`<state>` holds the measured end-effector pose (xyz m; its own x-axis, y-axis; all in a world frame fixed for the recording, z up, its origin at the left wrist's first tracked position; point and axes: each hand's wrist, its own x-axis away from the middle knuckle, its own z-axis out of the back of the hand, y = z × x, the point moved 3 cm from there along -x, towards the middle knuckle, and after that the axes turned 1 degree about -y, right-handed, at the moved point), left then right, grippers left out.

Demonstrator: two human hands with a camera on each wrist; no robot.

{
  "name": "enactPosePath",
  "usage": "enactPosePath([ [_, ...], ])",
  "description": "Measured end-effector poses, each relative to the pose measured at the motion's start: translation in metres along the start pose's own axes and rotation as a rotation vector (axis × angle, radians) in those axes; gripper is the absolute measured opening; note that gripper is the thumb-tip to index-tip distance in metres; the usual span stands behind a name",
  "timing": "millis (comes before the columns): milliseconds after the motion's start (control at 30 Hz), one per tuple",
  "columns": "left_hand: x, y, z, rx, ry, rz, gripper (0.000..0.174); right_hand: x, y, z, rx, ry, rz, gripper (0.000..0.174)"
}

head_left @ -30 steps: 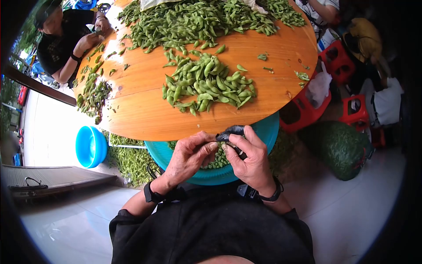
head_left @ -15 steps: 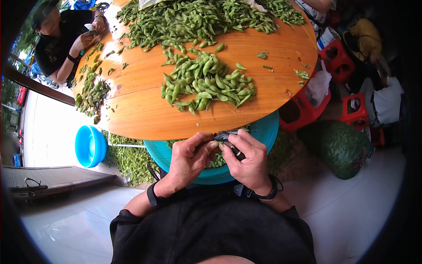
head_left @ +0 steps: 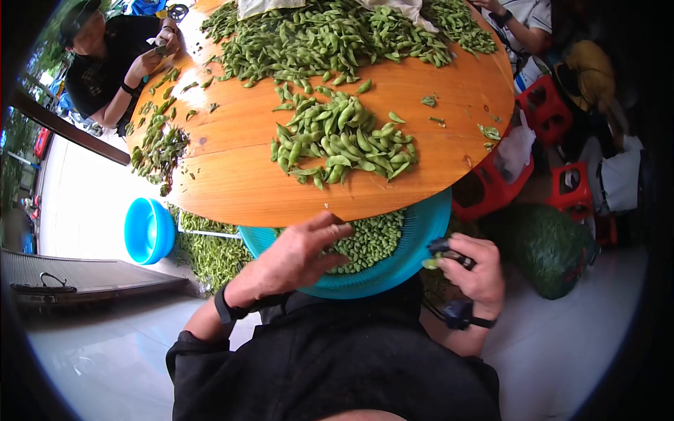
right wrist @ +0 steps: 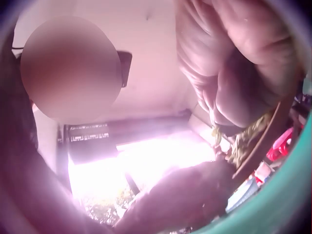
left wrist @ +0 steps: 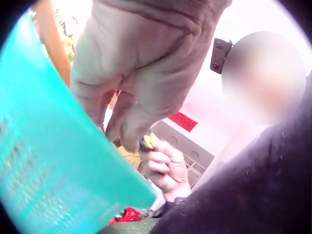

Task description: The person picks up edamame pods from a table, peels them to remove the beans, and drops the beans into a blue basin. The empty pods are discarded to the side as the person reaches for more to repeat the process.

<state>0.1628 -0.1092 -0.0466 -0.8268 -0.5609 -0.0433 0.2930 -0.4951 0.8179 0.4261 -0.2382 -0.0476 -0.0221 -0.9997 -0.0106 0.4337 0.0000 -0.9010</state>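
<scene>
My left hand (head_left: 298,252) hangs over the near left part of a teal basin (head_left: 426,231), fingers loosely extended and nothing held. The basin holds shelled green soybeans (head_left: 375,242). To the right, just beyond the basin's rim, my right hand (head_left: 481,274) pinches a green soybean pod (head_left: 430,264) between thumb and index finger. A black cover (head_left: 439,245) wraps that index fingertip, and a black band (head_left: 460,260) circles another finger. In the left wrist view the pod shows pale green at the right fingertips.
On the round wooden table (head_left: 232,189) lie a small pile of soybean pods (head_left: 344,144) and a larger heap (head_left: 302,49) behind. Scraps (head_left: 160,147) lie at left. A blue basin (head_left: 149,231), red stools (head_left: 495,175) and a full green sack (head_left: 540,245) stand around. Another person (head_left: 112,63) sits far left.
My hands, together over the basin before, have parted. The right has swung out to the right with the pod; the left stays over the basin, its fingers loosened from their pinch.
</scene>
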Motion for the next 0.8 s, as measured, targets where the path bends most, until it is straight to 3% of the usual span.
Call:
enactPosePath([
  [133, -0.017, -0.019, 0.042, -0.264, 0.395, -0.030, 0.026, 0.035, 0.015, 0.038, 0.455, 0.332, -0.295, 0.027],
  [267, -0.037, -0.042, 0.054, -0.549, 0.342, -0.017, 0.023, 0.037, 0.019, 0.044, 0.450, 0.409, -0.415, 0.024],
  [333, -0.043, -0.050, 0.051, -0.623, 0.268, -0.024, 0.017, 0.033, 0.020, 0.038, 0.431, 0.402, -0.382, 0.021],
  [400, -0.041, -0.047, 0.053, -0.574, 0.297, -0.035, 0.016, 0.027, 0.022, 0.030, 0.456, 0.395, -0.187, 0.019],
  [467, -0.038, -0.044, 0.055, -0.529, 0.331, -0.042, 0.015, 0.019, 0.016, 0.022, 0.417, 0.390, -0.188, 0.018],
  [567, -0.031, -0.039, 0.059, -0.352, 0.588, -0.048, 0.011, 0.003, 0.006, 0.004, 0.282, 0.384, -0.066, 0.020],
  [667, -0.021, -0.029, 0.052, -0.276, 0.526, 0.082, 0.010, -0.018, -0.012, -0.023, 0.160, 0.296, 0.060, 0.018],
  [800, -0.015, -0.031, 0.041, -0.161, 0.464, 0.105, 0.008, -0.033, -0.022, -0.042, 0.096, 0.286, 0.190, 0.018],
])
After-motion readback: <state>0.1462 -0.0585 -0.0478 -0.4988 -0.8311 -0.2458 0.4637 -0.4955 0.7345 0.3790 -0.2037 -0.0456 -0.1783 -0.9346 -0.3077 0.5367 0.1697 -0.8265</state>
